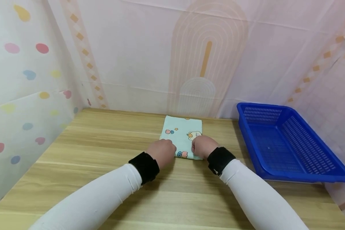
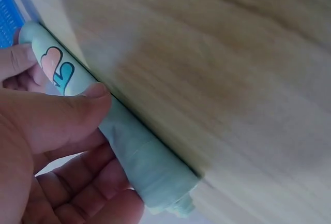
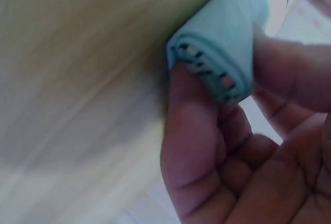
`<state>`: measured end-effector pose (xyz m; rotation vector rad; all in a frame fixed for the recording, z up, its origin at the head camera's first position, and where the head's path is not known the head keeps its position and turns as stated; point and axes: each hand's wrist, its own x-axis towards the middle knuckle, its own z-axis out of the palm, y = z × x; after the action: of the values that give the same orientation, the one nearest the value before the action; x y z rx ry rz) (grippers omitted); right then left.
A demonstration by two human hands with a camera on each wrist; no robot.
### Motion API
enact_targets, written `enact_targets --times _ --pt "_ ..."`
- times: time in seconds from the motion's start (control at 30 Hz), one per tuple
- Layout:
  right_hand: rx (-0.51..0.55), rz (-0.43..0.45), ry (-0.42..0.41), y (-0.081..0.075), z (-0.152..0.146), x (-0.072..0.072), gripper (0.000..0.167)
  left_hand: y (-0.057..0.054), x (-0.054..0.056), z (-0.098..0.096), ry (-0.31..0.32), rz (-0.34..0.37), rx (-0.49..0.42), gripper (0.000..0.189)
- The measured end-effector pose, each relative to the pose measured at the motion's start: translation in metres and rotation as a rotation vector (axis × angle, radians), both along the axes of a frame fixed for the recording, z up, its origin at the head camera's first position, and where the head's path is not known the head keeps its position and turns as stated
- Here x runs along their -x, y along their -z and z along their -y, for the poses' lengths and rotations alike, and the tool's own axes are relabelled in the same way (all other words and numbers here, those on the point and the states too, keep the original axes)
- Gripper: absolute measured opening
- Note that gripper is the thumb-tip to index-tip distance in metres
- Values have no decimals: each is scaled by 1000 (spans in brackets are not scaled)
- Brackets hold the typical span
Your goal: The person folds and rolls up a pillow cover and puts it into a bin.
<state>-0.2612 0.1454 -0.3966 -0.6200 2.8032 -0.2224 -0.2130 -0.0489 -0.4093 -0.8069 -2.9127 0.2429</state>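
Cloth: pale blue and folded to a rectangle, it lies on the surface straight ahead of you, its near edge between your hands; the right wrist view shows that edge's end as several rolled or folded layers

Left hand: yours grips the near edge towards its left end – thumb laid over the top, fingers curled on the other side

Right hand: yours pinches the right end of the same edge – thumb on one side, index finger against the layers, the other fingers bent in

Prints: you can see tulips by the near edge and a cartoon figure just above your Right hand

Basket: blue, with slotted walls, it stands to your right, apart from the Cloth

Wristbands: black, one on each of your wrists, over white sleeves

Backdrop: behind the surface you face a pale sheet with arches and diamonds; coloured dots and hearts mark the sheet on your left
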Motion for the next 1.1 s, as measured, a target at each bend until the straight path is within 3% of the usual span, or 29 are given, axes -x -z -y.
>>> enact_targets --times 0.2,0.37,0.57,0.77,1.1 --pt "-93 -282 -82 7 10 -26 18 2 8 3 46 -26 24 19" --pt "-99 -386 -110 12 11 -46 18 5 11 3 59 -38 -5 19" --pt "-76 -364 -148 14 8 -45 12 3 11 4 66 -30 14 18" --pt "-33 -284 -195 15 1 -33 12 -1 10 4 31 30 -16 14" --pt "-30 -237 -216 14 -3 -30 16 -2 15 7 4 98 -46 12"
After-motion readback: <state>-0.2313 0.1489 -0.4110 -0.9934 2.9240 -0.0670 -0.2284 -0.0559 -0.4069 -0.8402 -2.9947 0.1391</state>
